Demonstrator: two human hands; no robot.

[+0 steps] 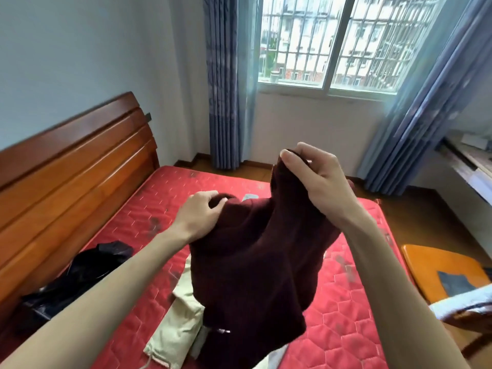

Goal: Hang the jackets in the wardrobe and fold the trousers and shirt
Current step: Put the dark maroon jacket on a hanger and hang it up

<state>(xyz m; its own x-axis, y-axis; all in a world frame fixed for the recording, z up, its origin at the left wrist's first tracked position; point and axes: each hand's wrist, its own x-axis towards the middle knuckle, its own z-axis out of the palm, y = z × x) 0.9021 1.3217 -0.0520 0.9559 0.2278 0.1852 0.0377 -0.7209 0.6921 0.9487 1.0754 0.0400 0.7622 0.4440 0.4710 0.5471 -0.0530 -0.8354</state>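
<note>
Now both hands, left (pixel 198 217) and right (pixel 316 179), grip the maroon garment (pixel 255 262) above the bed (pixel 346 302).

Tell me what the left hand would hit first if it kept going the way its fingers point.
Likely the raised maroon garment that the left hand already grips; depth is unclear.

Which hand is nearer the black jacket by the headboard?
Left. The left hand grips the maroon garment just right of the black jacket; the right hand holds it higher, farther right.
</note>
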